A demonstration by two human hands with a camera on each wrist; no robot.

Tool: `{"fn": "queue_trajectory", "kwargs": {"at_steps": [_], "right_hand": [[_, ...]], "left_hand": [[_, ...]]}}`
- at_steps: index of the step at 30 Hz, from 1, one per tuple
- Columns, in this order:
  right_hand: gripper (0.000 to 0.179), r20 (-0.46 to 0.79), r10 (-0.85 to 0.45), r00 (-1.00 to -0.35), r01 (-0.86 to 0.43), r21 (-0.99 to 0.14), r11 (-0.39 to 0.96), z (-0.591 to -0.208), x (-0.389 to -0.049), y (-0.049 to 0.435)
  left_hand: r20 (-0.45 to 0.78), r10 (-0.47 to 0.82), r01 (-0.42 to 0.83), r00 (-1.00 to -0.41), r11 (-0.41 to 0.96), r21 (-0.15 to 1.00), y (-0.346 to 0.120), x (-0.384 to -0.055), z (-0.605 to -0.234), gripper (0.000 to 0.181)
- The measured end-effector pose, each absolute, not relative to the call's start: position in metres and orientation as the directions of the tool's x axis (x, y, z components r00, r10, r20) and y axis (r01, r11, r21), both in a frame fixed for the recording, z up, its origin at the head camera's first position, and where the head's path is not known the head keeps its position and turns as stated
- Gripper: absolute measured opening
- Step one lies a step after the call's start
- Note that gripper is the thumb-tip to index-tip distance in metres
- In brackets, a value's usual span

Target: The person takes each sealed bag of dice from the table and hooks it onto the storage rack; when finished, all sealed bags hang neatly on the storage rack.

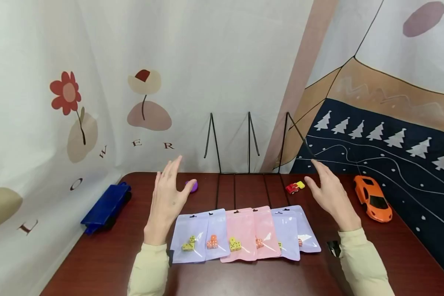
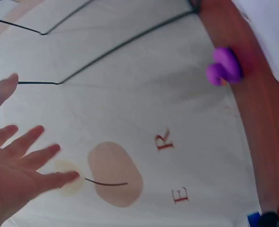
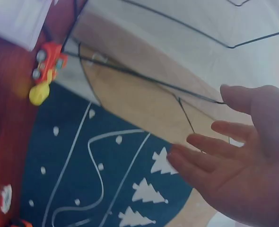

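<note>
We see the left hand (image 1: pixel 168 199) and right hand (image 1: pixel 331 195) raised above the table (image 1: pixel 96 263), fingers loosely extended, gripping nothing. The zip pouches (image 1: pixel 240 226) lie overlapped in a row between the side edges, hang slots (image 1: pixel 237 211) toward the wire rack (image 1: pixel 249 144) at the far edge; we judge this overlap saves width while leaving most dice (image 1: pixel 235 244) visible.

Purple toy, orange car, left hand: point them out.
Purple toy (image 2: pixel 230 65): left wrist view, on its larger rounded part.
Orange car (image 1: pixel 372 192): head view, on its roof.
Left hand (image 1: pixel 167 200): head view, on its back.
</note>
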State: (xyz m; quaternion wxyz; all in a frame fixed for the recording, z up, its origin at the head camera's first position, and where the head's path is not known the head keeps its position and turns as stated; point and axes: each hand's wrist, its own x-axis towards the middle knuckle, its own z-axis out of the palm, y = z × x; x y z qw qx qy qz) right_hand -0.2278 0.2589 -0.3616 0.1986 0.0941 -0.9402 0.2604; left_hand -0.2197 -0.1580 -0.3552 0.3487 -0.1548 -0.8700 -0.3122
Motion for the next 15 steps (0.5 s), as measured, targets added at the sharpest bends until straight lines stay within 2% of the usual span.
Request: {"fn": "queue_trajectory", "kwargs": {"at_steps": [3,6,15], "right_hand": [[0.049,0.462,-0.066,-0.884,-0.321,-0.501,0.804,-0.366,-0.226,0.26],[0.042,0.447,-0.069,-0.892,-0.329,-0.535,0.778,-0.371,-0.222,0.261],[0.038,0.32,-0.067,-0.945,-0.261,-0.618,0.742,-0.38,-0.2,0.28]], "left_hand": [[0.827,-0.003,0.639,-0.562,0.634,0.436,-0.147,-0.224,-0.349,0.048],[0.885,-0.053,0.74,-0.463,0.526,0.419,-0.136,-0.231,-0.343,0.04],[0.918,-0.07,0.85,-0.39,0.357,0.388,-0.106,-0.243,-0.329,0.034]]}}
